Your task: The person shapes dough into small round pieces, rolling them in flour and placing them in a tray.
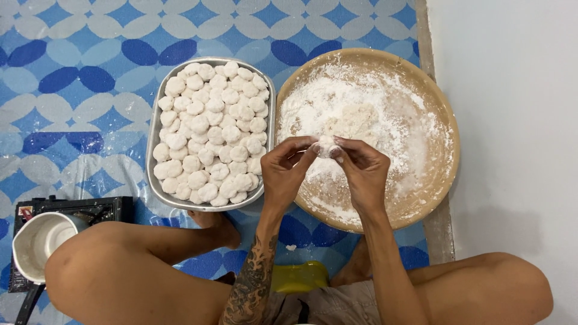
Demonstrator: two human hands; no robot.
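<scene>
My left hand [286,170] and my right hand [363,171] meet over the near left part of a round wooden tray [447,114] dusted with white flour. Together their fingertips pinch a small white dough ball [326,145]. A lump of dough [355,117] lies in the flour just beyond the hands. To the left, a rectangular metal tray [152,137] is packed with several shaped white dough pieces [211,129].
A blue and white patterned mat [78,78] covers the floor. A white pot on a black stove [45,238] sits at the lower left. My bent knees frame the bottom, with a yellow stool [299,277] under me. A pale bare floor [518,150] lies on the right.
</scene>
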